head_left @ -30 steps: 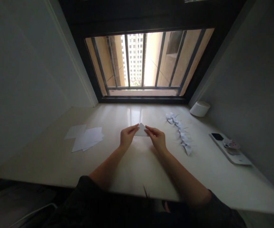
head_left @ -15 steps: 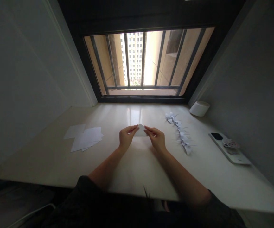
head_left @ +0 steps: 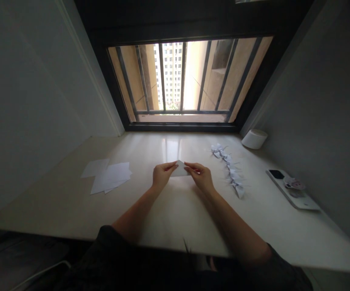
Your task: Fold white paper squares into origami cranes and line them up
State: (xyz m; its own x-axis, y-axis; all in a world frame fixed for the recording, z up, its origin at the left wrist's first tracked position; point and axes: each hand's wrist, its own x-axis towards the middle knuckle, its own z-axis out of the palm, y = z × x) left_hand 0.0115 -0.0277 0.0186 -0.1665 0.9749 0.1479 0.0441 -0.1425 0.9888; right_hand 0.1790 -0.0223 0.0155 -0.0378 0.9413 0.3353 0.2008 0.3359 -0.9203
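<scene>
Between my hands is a small folded piece of white paper [head_left: 180, 169], its pointed corner toward the window. My left hand [head_left: 162, 174] pinches its left side between thumb and fingers. On the other side my right hand [head_left: 201, 176] pinches the right edge the same way. The fingertips cover parts of both edges. To the right lies a row of several folded white paper figures [head_left: 230, 166] with thin points. Loose sheets of white paper [head_left: 109, 178] lie overlapping on the left.
A pale windowsill counter [head_left: 175, 218] carries everything. A phone [head_left: 293, 192] with a round grip on its back lies at the right. A white roll-shaped object [head_left: 254, 139] rests by the right wall. The dark-framed window [head_left: 182, 127] stands behind.
Little differs. Both hands keep their pinch on the folded paper, which sits very slightly lower in the view. The sheets and figures stay where they were.
</scene>
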